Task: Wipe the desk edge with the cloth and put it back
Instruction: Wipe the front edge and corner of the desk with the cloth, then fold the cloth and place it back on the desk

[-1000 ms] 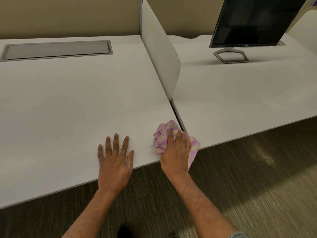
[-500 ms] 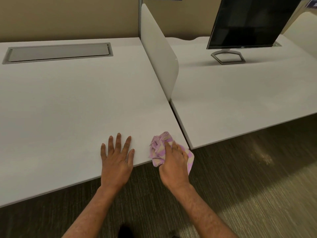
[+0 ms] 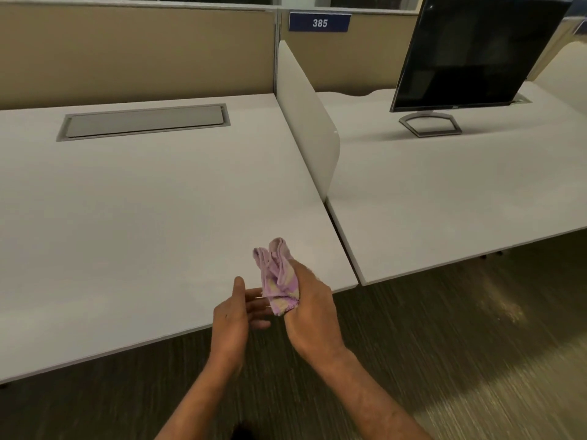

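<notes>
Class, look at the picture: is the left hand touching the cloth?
Cannot tell. In the head view the right hand grips the cloth; the left hand's open fingers reach its lower end, but overlap hides any contact or gap.

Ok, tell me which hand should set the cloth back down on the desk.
Right. The right hand already grips the bunched purple cloth just above the desk near its front edge. The left hand is open and empty beside it, so using it would probably need a handover first.
</notes>
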Demonstrator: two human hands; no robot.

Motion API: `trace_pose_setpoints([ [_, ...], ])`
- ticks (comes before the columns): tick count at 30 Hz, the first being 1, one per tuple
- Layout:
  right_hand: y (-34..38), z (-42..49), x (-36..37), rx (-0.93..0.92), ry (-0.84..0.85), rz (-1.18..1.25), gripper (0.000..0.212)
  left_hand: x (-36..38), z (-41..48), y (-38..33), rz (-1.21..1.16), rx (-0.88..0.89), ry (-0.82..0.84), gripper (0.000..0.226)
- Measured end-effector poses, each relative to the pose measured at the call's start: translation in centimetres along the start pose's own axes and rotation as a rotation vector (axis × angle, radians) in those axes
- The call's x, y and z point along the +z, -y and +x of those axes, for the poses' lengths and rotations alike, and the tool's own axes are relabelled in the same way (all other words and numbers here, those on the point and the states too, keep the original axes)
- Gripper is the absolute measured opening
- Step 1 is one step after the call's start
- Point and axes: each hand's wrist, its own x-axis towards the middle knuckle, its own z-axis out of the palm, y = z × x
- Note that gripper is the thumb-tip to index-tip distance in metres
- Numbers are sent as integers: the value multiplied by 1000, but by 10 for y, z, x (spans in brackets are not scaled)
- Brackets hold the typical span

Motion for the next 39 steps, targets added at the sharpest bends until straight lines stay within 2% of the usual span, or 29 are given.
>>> trace_pose_setpoints([
  [4, 0, -13, 2, -155, 116, -185, 67, -3, -10, -14, -316, -164, 146, 61],
  [8, -9, -20, 4, -264, 195, -371, 69, -11, -16, -28, -554, -253, 181, 67],
  [12, -16, -23, 5, -297, 196, -359, 74, -9, -25, -39, -541, -279, 206, 52],
  [16, -12, -26, 3, -349, 205, -385, 75, -9, -31, -44, -502, -325, 159, 42],
  [20, -2, -33, -9, -365, 305, -392, 81, -15, -32, -44, -532, -382, 120, 45],
  [23, 6, -40, -24, -375, 374, -380, 85, -25, -34, -46, -559, -378, 126, 38],
  [26, 14, -48, -36, -233, 282, -111, 95, -39, -32, -52, -569, -350, 99, 38],
  [29, 24, -43, -39, 92, 43, 218, 82, -52, -29, -57, -582, -337, 95, 38],
  [30, 27, -37, -38, 211, 13, 295, 76, -56, -28, -58, -583, -334, 100, 38],
  [32, 30, -25, -36, 405, 60, 458, 64, -63, -28, -62, -586, -328, 122, 37],
  [34, 35, -16, -34, 519, 171, 581, 55, -69, -28, -67, -581, -325, 147, 35],
  [36, 43, -11, -32, 557, 249, 615, 48, -76, -27, -72, -579, -327, 166, 36],
  [39, 56, -5, -25, 544, 268, 619, 43, -90, -18, -78, -558, -327, 163, 39],
])
